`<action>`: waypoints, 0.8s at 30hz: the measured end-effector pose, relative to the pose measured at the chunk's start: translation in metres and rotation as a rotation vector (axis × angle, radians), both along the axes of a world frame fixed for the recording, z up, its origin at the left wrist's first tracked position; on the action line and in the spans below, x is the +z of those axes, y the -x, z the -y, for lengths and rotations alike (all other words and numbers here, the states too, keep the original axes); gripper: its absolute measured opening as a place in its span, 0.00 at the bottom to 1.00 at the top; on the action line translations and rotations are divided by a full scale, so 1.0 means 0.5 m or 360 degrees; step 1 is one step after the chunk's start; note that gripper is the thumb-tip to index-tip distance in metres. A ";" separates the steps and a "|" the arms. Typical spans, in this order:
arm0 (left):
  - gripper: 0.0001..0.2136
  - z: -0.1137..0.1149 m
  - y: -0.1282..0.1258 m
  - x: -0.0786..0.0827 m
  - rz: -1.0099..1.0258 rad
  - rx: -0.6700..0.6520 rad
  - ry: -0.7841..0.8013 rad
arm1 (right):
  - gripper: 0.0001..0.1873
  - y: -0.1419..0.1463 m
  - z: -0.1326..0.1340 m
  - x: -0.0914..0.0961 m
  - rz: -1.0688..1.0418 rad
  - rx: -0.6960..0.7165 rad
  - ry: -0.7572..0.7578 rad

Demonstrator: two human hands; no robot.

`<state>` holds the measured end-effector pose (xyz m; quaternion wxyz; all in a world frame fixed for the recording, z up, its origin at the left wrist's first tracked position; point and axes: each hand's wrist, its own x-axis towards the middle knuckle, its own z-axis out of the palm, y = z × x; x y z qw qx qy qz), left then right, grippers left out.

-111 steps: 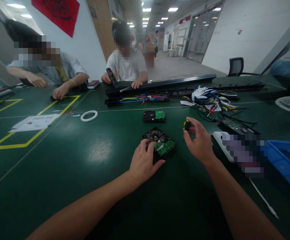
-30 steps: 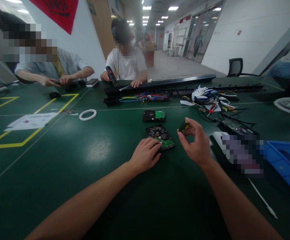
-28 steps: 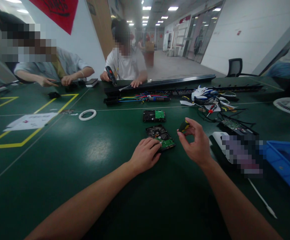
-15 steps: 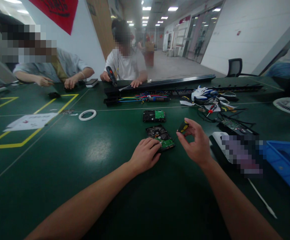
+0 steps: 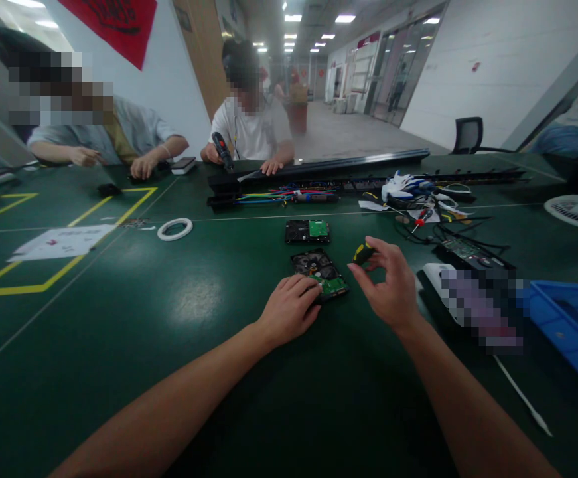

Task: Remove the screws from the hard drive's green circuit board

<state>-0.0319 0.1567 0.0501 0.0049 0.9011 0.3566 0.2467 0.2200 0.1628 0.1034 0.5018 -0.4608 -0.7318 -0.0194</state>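
Now black-and-yellow screwdriver handle point(image 5: 363, 252) shows more yellow, suggesting twisting; fingers of right hand point(image 5: 392, 285) pinch it, right of black-and-green rectangular hard drive point(image 5: 318, 265). Left hand point(image 5: 289, 307) rests on drive, unmoved; grip unclear.

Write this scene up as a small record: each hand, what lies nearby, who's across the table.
Left hand: over the near side of a hard drive, partly hiding its green board
Right hand: holding a yellow-and-black tool, just right of that drive
Beyond: second drive, lying flat on the green table
Leftward: white ring
Rightward: blue bin
Across: two people, one gripping a handheld power tool
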 end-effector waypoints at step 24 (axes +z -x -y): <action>0.18 0.002 0.000 0.003 -0.0004 -0.0002 0.0016 | 0.37 0.004 0.005 0.005 0.0049 0.0023 -0.0076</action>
